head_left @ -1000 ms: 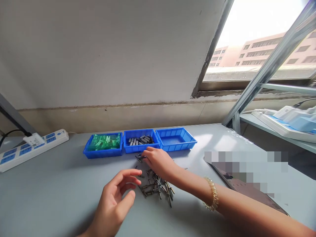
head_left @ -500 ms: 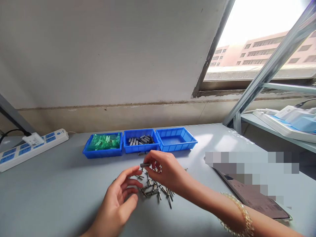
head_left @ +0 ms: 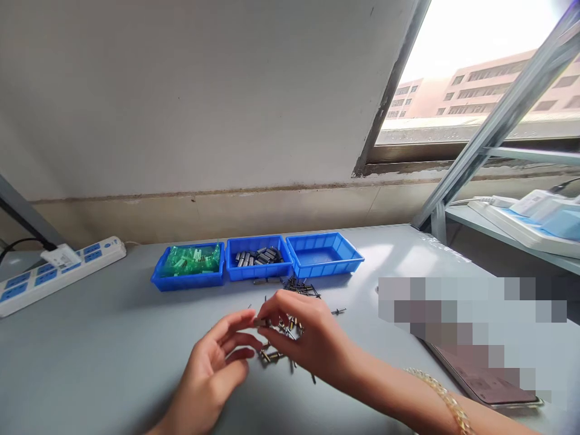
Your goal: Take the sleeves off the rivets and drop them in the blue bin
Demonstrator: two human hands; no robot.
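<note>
My right hand (head_left: 301, 329) pinches a small metal cylinder (head_left: 261, 323) between thumb and fingertips, partly hidden by them. My left hand (head_left: 215, 362) is open just to its left, fingers curved and apart, with the index fingertip close to the cylinder; whether they touch I cannot tell. Under and around my right hand lies a loose pile of thin metal pins (head_left: 272, 356) with thicker collars, much of it covered by the hand. Behind it is a second cluster of darker pins (head_left: 301, 287). Similar dark cylinders (head_left: 260, 258) fill part of the middle blue bin (head_left: 260, 275).
A left blue bin (head_left: 188, 283) holds a green plastic bag (head_left: 193, 260) with small pieces. A right blue bin (head_left: 326, 270) adjoins the middle one. A power strip (head_left: 63, 275) lies far left, a phone-like flat device (head_left: 484, 374) at right. A metal shelf post (head_left: 480, 127) rises at right.
My right hand has moved slightly down and toward me with the cylinder, closer to my left fingertips. The darker pins behind now show. My left hand has barely moved.
</note>
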